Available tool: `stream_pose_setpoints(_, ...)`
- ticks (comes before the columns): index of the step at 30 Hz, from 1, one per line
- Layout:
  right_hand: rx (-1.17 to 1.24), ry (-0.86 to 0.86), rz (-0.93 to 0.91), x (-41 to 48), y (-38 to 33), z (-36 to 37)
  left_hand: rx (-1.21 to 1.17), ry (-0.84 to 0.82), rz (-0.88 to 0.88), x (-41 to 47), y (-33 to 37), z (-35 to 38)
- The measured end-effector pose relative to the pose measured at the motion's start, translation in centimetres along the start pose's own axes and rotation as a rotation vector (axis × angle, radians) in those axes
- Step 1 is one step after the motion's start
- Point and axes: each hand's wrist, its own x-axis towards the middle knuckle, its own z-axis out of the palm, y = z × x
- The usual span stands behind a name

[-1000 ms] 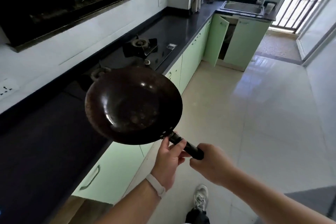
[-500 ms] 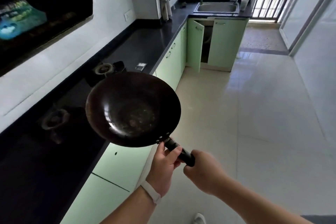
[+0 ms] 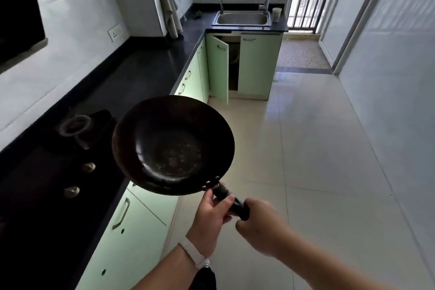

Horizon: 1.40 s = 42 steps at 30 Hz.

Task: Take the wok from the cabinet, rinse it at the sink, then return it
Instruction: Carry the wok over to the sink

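A dark round wok [image 3: 173, 145] is held level in front of me, over the counter's edge, its inside showing pale specks. My left hand [image 3: 210, 215] grips its black handle near the bowl, and my right hand [image 3: 261, 226] grips the handle's end. The steel sink [image 3: 242, 19] with two taps sits at the far end of the kitchen under the window. Below it a green cabinet door [image 3: 217, 70] stands open, showing a dark inside.
A black countertop [image 3: 141, 70] runs along the left with a gas hob [image 3: 75, 125] and two knobs. Green cupboards line its front. A cup [image 3: 276, 14] stands right of the sink. Pale tiled floor [image 3: 306, 148] stretches ahead. A barred door is at the far right.
I have walked along the counter toward the sink, which now looks nearer. The hob has slid back to my left. Both hands keep the same grip on the wok handle.
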Motion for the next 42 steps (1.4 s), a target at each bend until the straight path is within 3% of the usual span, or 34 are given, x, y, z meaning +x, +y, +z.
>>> stream_pose_setpoints(14, 0.01, 0.167, 0.137, 21.1, -10.4, -7.2, 0.057, -0.224, -0.034, 23.9, 13.8, -3.0)
stream_pose_setpoints(21, 0.024, 0.261, 0.174, 27.1, -12.6, -11.3, 0.052, -0.315, -0.023, 30.9, 18.7, -1.5)
stream_pose_setpoints(31, 0.12, 0.271, 0.182, 36.2, -10.8, -17.2, 0.129, -0.348, -0.007, 41.0, 21.9, 3.0)
stream_pose_setpoints(42, 0.167, 0.201, 0.092, 50.9, -4.9, -30.0, 0.162, -0.21, -0.005, 55.2, 26.6, 14.2)
